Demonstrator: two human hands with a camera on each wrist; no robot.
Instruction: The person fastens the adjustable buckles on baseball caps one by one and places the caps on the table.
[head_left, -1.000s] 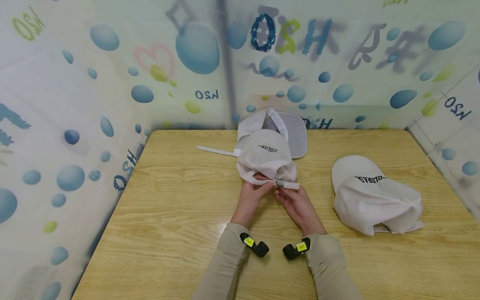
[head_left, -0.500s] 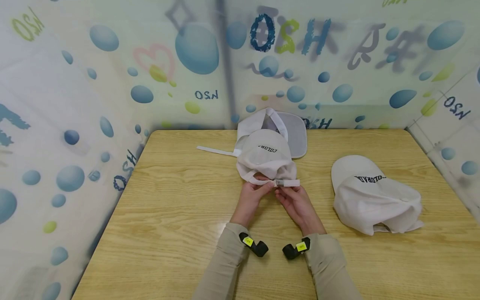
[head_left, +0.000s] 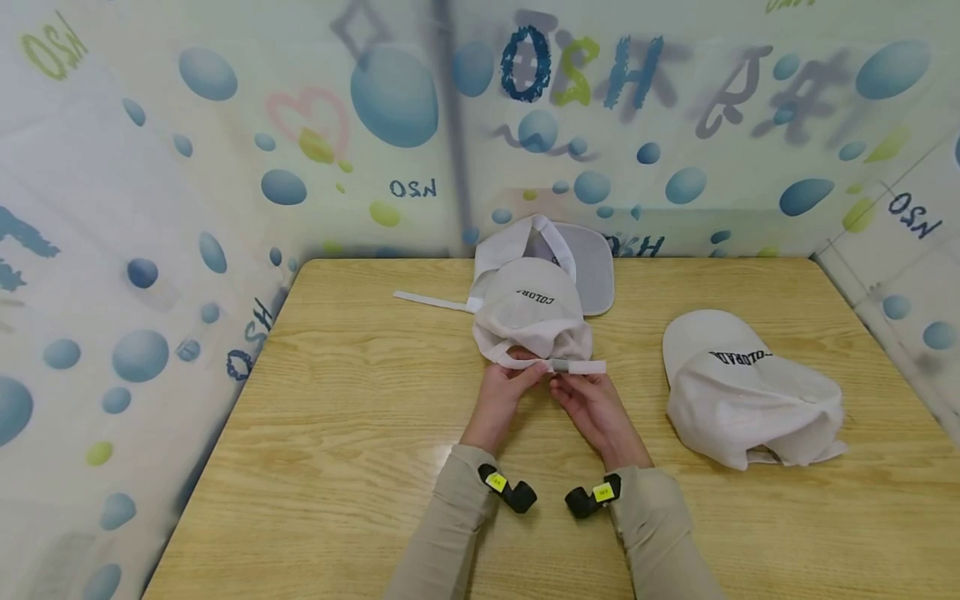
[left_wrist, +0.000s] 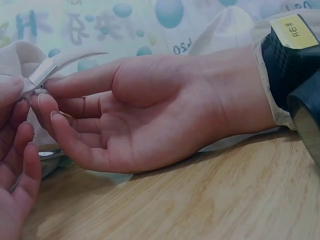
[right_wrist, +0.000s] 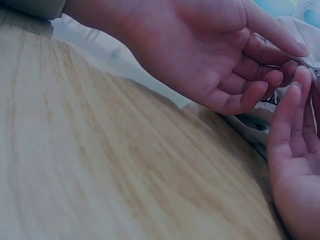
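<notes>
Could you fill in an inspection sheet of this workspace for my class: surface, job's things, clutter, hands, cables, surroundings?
Surface: wood-grain table.
Job's things: white front cap, back strap towards the person, with a buckle.
Clutter: nothing seen beyond two more caps: rear cap showing its inside, its strap trailing left; right-side cap, brim pointing away from the person.
Hands: left hand and right hand pinch the front cap's strap near its buckle.
Cables: nothing seen.
Surroundings: walls printed with bubbles and lettering.

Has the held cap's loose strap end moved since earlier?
Yes, slightly: the strap end now reaches farther right, closer to the unmoved cap at right.
</notes>
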